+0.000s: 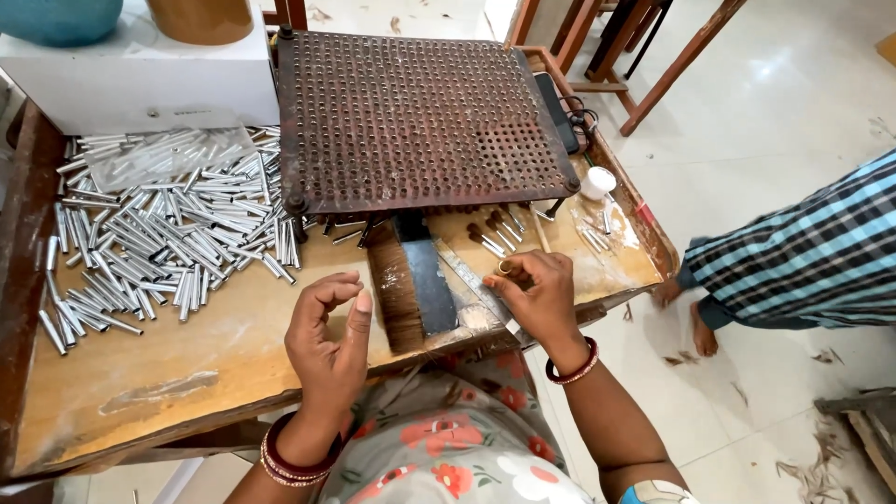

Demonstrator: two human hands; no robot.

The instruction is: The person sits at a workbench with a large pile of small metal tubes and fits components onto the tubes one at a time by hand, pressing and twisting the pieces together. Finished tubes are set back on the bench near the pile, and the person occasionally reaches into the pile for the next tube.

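Note:
My left hand (329, 336) hovers over the wooden tray table (187, 364) near its front edge, fingers curled and apart, holding nothing. My right hand (537, 294) rests to the right of a brush block (415, 289), fingertips pinched on a small brass-coloured piece (504, 267). A heap of silver metal tubes (159, 233) lies to the left. A dark perforated metal plate (420, 117) stands raised above the table's far middle. A few brown-tipped tubes (493, 231) lie just beyond my right hand.
A white box (140, 75) with a blue and a brown pot on it stands at the far left. A small white cup (598, 182) sits at the right edge. Another person in striped cloth (803, 252) stands barefoot at right. Wooden chair legs (653, 84) stand beyond.

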